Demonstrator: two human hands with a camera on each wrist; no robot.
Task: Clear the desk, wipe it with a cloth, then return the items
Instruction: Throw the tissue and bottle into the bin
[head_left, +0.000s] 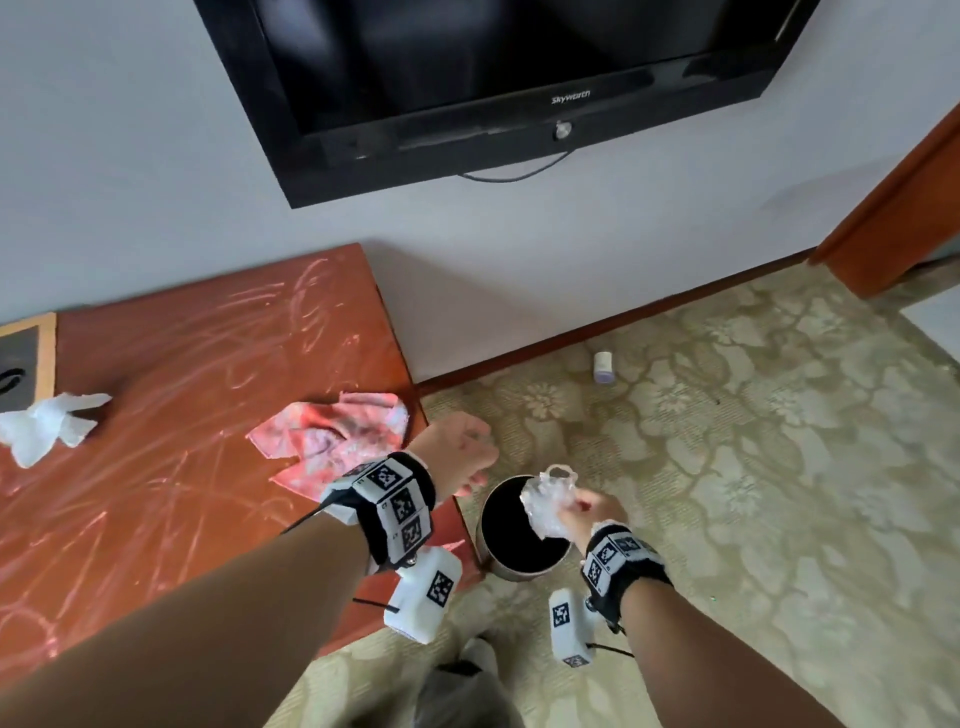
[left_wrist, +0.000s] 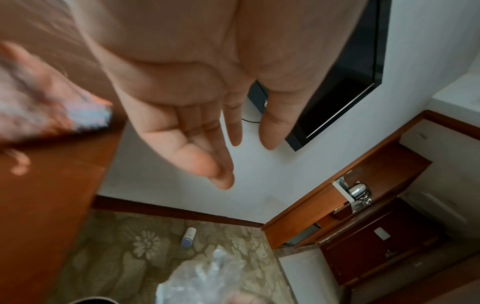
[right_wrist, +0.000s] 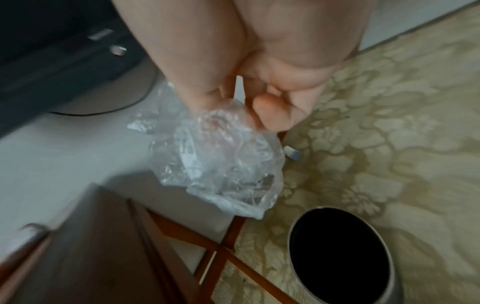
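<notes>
My right hand (head_left: 592, 512) pinches a crumpled clear plastic bag (head_left: 548, 501) (right_wrist: 221, 164) just above the round metal bin (head_left: 519, 530) (right_wrist: 340, 257) that stands on the carpet by the desk's right end. My left hand (head_left: 462, 457) (left_wrist: 223, 144) hovers open over the desk's right edge, fingers straight and holding nothing. A pink-red stained cloth (head_left: 332, 436) (left_wrist: 46, 107) lies crumpled on the red-brown desk (head_left: 171, 415), just left of that hand. A wad of white tissue (head_left: 44, 426) lies at the desk's left.
A small white bottle (head_left: 603, 368) (left_wrist: 188, 236) lies on the carpet by the skirting board. A black TV (head_left: 493, 78) hangs on the wall above. A framed dark board (head_left: 23, 358) lies at the desk's far left. A wooden cabinet (left_wrist: 363, 205) stands to the right.
</notes>
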